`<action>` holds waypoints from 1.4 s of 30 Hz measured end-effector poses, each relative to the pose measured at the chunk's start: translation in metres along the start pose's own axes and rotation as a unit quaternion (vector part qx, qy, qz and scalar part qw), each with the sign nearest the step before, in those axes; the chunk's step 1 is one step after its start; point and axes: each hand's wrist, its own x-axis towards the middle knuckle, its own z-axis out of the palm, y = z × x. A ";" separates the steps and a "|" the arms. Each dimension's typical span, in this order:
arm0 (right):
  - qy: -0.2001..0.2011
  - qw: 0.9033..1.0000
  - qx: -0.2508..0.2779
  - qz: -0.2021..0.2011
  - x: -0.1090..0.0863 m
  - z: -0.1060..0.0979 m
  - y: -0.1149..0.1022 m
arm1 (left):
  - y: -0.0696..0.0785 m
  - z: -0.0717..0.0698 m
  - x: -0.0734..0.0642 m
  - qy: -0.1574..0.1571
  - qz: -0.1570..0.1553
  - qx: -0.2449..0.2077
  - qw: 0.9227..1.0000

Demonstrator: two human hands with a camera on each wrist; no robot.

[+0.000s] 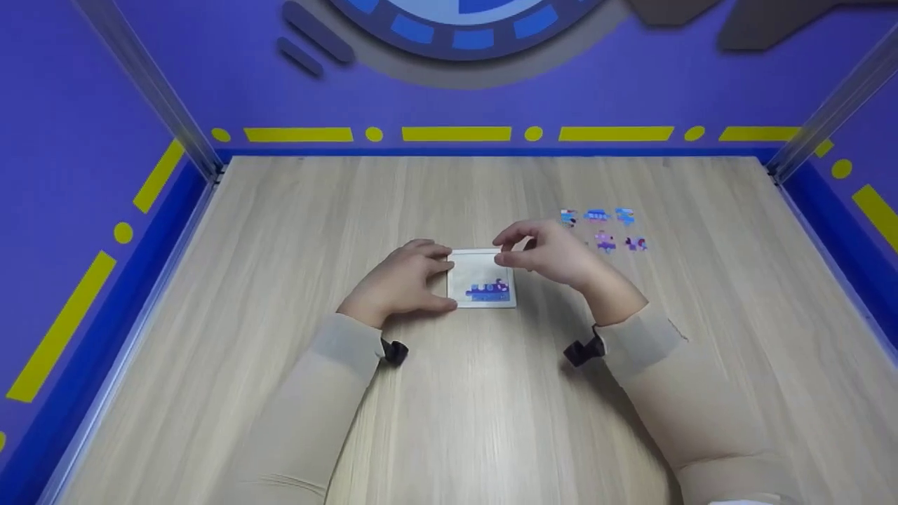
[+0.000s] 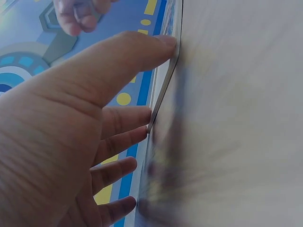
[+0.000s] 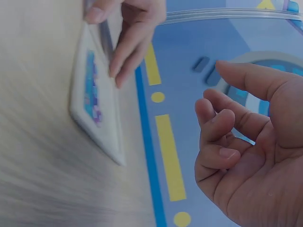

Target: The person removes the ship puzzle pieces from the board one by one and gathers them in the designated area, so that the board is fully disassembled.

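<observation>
A small white puzzle tray point(image 1: 481, 278) lies on the table between the hands. Inside it, a joined strip of blue and purple jigsaw pieces point(image 1: 489, 291) runs along the near right part. My left hand point(image 1: 407, 279) rests at the tray's left side, its thumb touching the near corner and extended fingertips touching the left edge and far corner. Over the tray's far right corner hovers my right hand point(image 1: 551, 254), thumb and index finger apart. In the right wrist view nothing shows between that thumb and index finger point(image 3: 236, 111); the other fingers are loosely bent.
Beyond the right hand lie several loose jigsaw pieces point(image 1: 605, 240) in rough rows, some partly hidden by that hand. The wood-grain table point(image 1: 449, 407) is bounded by blue panels point(image 1: 463, 105) with yellow markings at the back and sides.
</observation>
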 end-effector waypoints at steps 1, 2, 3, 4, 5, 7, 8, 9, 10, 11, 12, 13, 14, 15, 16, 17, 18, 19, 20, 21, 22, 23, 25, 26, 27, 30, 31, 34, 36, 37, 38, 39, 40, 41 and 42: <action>-0.002 1.000 -0.001 0.004 0.001 0.002 0.001 | 0.000 0.000 0.000 0.000 0.000 -0.001 1.000; -0.005 1.000 -0.003 0.009 0.001 0.004 0.002 | 0.000 0.000 0.000 -0.001 0.000 -0.002 1.000; -0.009 1.000 -0.005 0.013 0.002 0.006 0.002 | 0.000 0.000 -0.001 -0.002 -0.001 -0.003 1.000; -0.013 1.000 -0.008 0.016 0.003 0.009 0.003 | 0.000 0.000 -0.001 -0.003 -0.002 -0.004 1.000; -0.017 1.000 -0.010 0.017 0.003 0.011 0.004 | 0.000 0.000 -0.001 -0.003 -0.003 -0.004 1.000; -0.025 0.999 -0.021 0.019 0.004 0.015 0.005 | 0.000 0.000 -0.001 -0.004 -0.006 -0.003 1.000; -0.029 0.999 -0.028 0.017 0.005 0.017 0.006 | 0.000 0.000 -0.001 -0.003 -0.007 -0.002 1.000; -0.032 0.999 -0.035 0.015 0.006 0.020 0.007 | 0.000 0.000 -0.001 -0.003 -0.008 -0.001 1.000; -0.034 0.998 -0.042 0.013 0.007 0.022 0.007 | -0.001 0.000 -0.001 -0.004 -0.010 0.000 1.000; -0.036 0.998 -0.048 0.011 0.007 0.024 0.008 | -0.001 0.000 -0.001 -0.005 -0.010 0.000 1.000; -0.038 0.998 -0.055 0.009 0.008 0.026 0.009 | -0.001 0.000 -0.001 -0.006 -0.010 0.001 1.000; -0.039 0.997 -0.060 0.005 0.008 0.029 0.010 | -0.001 0.000 -0.001 -0.006 -0.010 0.002 1.000; -0.040 0.997 -0.066 0.002 0.009 0.031 0.011 | -0.002 -0.001 -0.002 -0.005 -0.008 0.002 1.000; -0.039 0.997 -0.071 0.001 0.010 0.033 0.011 | -0.002 -0.001 -0.002 -0.005 -0.005 0.003 1.000; -0.039 0.996 -0.077 0.000 0.010 0.035 0.012 | -0.002 -0.001 -0.002 -0.005 -0.003 0.004 1.000; -0.039 0.996 -0.085 0.000 0.011 0.037 0.012 | -0.002 -0.001 -0.002 -0.004 0.000 0.005 1.000; -0.040 0.995 -0.096 -0.001 0.012 0.038 0.013 | -0.003 -0.001 -0.001 -0.003 0.001 0.007 1.000; -0.041 0.993 -0.108 0.000 0.012 0.040 0.013 | -0.003 -0.001 -0.001 -0.003 0.003 0.008 1.000; -0.044 0.992 -0.119 0.002 0.012 0.041 0.014 | -0.003 -0.001 -0.001 -0.003 0.004 0.009 1.000; -0.048 0.990 -0.129 0.005 0.012 0.043 0.014 | -0.003 -0.001 -0.001 -0.004 0.004 0.009 1.000; -0.053 0.989 -0.140 0.006 0.012 0.044 0.014 | -0.003 -0.001 -0.001 -0.004 0.003 0.008 1.000; -0.058 0.987 -0.149 0.004 0.011 0.045 0.015 | -0.003 -0.001 -0.001 -0.005 0.003 0.008 1.000; -0.064 0.985 -0.161 0.003 0.010 0.046 0.015 | -0.002 -0.001 -0.001 -0.006 0.002 0.007 1.000; -0.066 0.984 -0.163 0.003 0.010 0.047 0.015 | -0.003 -0.001 -0.001 -0.006 0.001 0.007 1.000; -0.067 0.984 -0.165 0.001 0.009 0.047 0.015 | -0.003 -0.001 -0.001 -0.006 0.001 0.006 1.000; -0.070 0.983 -0.170 -0.004 0.008 0.048 0.016 | -0.003 0.000 0.000 -0.006 -0.001 0.006 1.000; -0.072 0.982 -0.172 -0.005 0.008 0.048 0.016 | -0.003 0.000 0.000 -0.006 0.000 0.006 1.000; -0.079 0.979 -0.186 -0.014 0.008 0.048 0.016 | -0.003 0.000 -0.001 -0.005 0.001 0.005 1.000; -0.081 0.978 -0.192 -0.022 0.007 0.049 0.015 | -0.002 -0.001 -0.001 -0.004 0.002 0.005 1.000; -0.081 0.977 -0.195 -0.027 0.007 0.049 0.014 | -0.002 -0.001 -0.001 -0.004 0.003 0.005 1.000; -0.082 0.977 -0.196 -0.031 0.007 0.049 0.014 | -0.002 -0.001 -0.002 -0.003 0.003 0.005 1.000; -0.082 0.977 -0.196 -0.033 0.007 0.049 0.013 | -0.002 -0.001 -0.002 -0.003 0.003 0.005 1.000; -0.081 0.976 -0.197 -0.036 0.007 0.049 0.013 | -0.002 -0.001 -0.002 -0.003 0.003 0.005 1.000; -0.081 0.976 -0.198 -0.039 0.007 0.050 0.012 | -0.002 -0.001 -0.002 -0.003 0.003 0.004 1.000; -0.080 0.976 -0.199 -0.041 0.007 0.050 0.012 | -0.002 -0.001 -0.002 -0.003 0.002 0.004 1.000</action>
